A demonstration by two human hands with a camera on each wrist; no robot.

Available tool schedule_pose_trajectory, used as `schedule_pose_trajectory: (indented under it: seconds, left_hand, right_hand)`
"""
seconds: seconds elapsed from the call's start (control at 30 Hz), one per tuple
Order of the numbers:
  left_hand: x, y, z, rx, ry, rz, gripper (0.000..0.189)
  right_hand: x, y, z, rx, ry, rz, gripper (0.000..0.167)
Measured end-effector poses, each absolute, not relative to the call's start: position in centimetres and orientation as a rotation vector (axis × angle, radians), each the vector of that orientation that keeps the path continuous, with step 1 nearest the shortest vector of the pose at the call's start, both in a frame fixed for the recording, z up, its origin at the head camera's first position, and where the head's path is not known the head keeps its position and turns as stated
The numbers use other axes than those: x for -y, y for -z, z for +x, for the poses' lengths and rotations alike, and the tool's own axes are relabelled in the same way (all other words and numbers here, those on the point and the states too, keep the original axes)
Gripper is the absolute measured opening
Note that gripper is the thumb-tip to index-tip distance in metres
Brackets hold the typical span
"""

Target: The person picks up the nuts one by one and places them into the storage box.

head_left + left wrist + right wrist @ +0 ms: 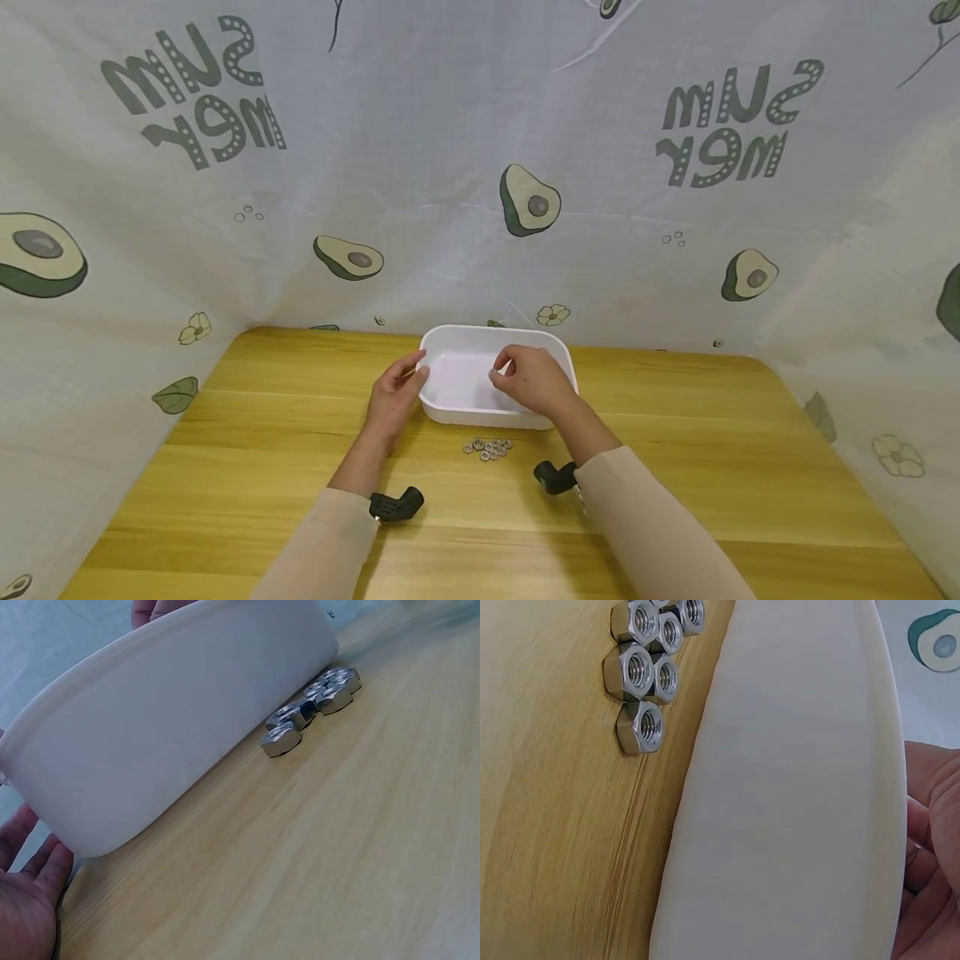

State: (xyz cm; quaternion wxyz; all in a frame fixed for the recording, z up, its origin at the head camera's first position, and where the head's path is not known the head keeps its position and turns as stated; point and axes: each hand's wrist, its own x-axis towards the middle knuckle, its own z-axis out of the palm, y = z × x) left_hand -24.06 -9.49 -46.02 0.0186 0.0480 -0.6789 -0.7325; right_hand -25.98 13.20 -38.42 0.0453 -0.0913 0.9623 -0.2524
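Nearest the head camera, between seven and eight o'clock and between four and five o'clock from the white box (480,418), two beige sleeves (322,542) reach inward. Black wrist devices (397,505) sit just past their cuffs, at about seven and five o'clock.

Farther on, at six o'clock and just beside the box's near wall, a small cluster of steel hex nuts (489,447) lies on the wood-grain table (675,433). In the right wrist view their threaded holes show, and several nuts touch one another.

At nine o'clock, the left hand (393,396) has its thumb and fingers spread, with tips touching the end of the box. The box stands level on the table, its long side running from nine to three o'clock.

Over its opening, coming in from four o'clock, the right hand (534,379) pinches a small grey piece (492,374) between thumb and finger; too little shows to tell its shape.

Farthest off, at twelve o'clock, hangs a pale cloth (450,150) printed with avocados, flowers and the word "summer" in mirror writing.
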Motion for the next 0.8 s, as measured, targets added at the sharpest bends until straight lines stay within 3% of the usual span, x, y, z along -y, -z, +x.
schedule_pose_trajectory:
  seconds: [0.8]
  left_hand:
    - [9.4,46.1,-24.2,2.110,2.255,0.155,0.043]
  right_hand:
    - [-12.6,38.2,-27.2,-2.952,0.717,-0.288,0.021]
